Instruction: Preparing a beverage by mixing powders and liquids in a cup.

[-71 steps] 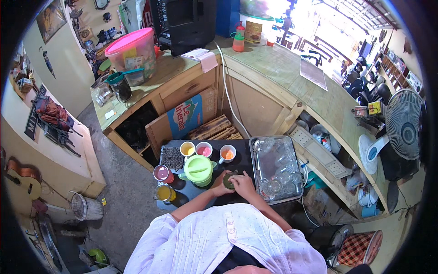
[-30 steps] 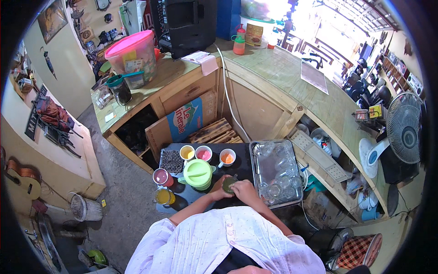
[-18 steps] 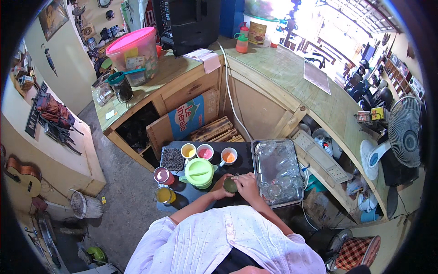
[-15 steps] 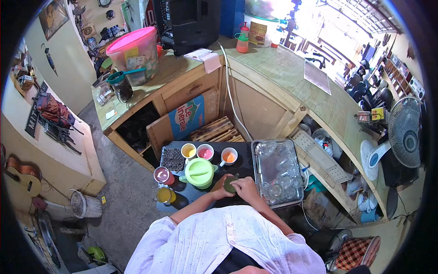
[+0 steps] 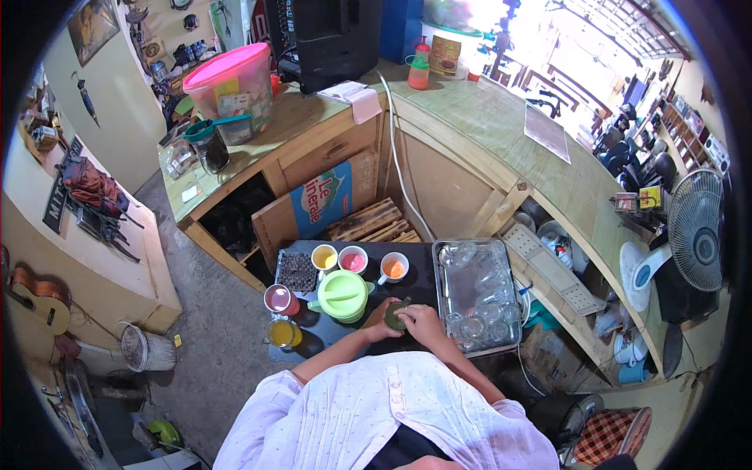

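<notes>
Close in front of my body, a glass mug (image 5: 394, 316) with dark green contents stands between my two hands. My left hand (image 5: 378, 323) is wrapped round its left side. The fingers of my right hand (image 5: 424, 322) are closed at the mug's right rim; whatever they pinch is too small to make out. Just left of the hands is a lime-green lidded pitcher (image 5: 342, 296). Beyond it are a cup with yellow contents (image 5: 323, 258), a cup with pink contents (image 5: 352, 260) and a white cup with orange contents (image 5: 393, 268).
A metal tray (image 5: 515, 333) of glass mugs lies to the right. To the left are a reddish cup (image 5: 280, 300), a glass mug of yellow liquid (image 5: 283, 334) and a tray of dark pellets (image 5: 298, 272). A wooden counter (image 5: 470, 117) curves round the far side; a fan (image 5: 693, 235) is at right.
My right hand has shifted very slightly at the mug's rim. My left hand stays round the mug, and the other things keep their places.
</notes>
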Action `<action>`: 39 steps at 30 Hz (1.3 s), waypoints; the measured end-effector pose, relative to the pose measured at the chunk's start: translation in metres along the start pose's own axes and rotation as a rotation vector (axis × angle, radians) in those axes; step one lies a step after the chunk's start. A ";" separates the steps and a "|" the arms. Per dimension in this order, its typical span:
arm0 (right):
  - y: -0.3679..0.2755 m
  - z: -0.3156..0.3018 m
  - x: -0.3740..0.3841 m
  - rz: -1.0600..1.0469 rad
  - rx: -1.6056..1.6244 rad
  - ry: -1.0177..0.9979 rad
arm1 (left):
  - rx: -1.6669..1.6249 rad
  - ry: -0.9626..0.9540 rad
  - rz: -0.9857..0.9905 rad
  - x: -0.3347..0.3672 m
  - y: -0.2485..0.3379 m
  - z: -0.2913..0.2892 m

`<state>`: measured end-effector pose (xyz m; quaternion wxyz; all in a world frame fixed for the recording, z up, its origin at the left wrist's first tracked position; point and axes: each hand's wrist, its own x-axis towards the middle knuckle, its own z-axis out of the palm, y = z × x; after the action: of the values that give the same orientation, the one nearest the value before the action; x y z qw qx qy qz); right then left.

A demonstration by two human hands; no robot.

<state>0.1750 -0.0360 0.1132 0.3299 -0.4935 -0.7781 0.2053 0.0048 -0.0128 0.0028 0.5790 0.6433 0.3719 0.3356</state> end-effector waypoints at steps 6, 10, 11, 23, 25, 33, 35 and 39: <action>-0.004 0.001 -0.003 0.045 0.037 0.027 | -0.010 0.004 -0.027 -0.002 0.009 0.000; -0.007 -0.003 0.000 0.031 -0.022 0.154 | -0.046 0.019 0.021 -0.001 0.003 0.001; -0.006 -0.004 -0.001 0.066 -0.027 0.048 | -0.045 0.021 0.019 -0.002 0.001 0.000; -0.009 -0.003 0.002 0.021 -0.039 0.138 | -0.055 0.022 0.013 -0.001 0.002 -0.001; -0.001 -0.001 -0.002 0.086 0.002 0.025 | 0.001 -0.018 -0.034 0.001 0.008 -0.001; 0.003 0.000 0.001 0.085 -0.072 -0.097 | 0.056 0.002 -0.030 -0.001 0.021 -0.002; 0.002 0.004 0.003 0.041 0.067 0.093 | 0.036 -0.013 -0.025 0.000 0.019 -0.002; 0.001 0.000 0.004 0.019 -0.102 -0.001 | 0.011 -0.015 -0.025 0.000 0.010 -0.003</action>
<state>0.1744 -0.0317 0.1142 0.3018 -0.5170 -0.7830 0.1690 0.0033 -0.0115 0.0127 0.5825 0.6442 0.3774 0.3212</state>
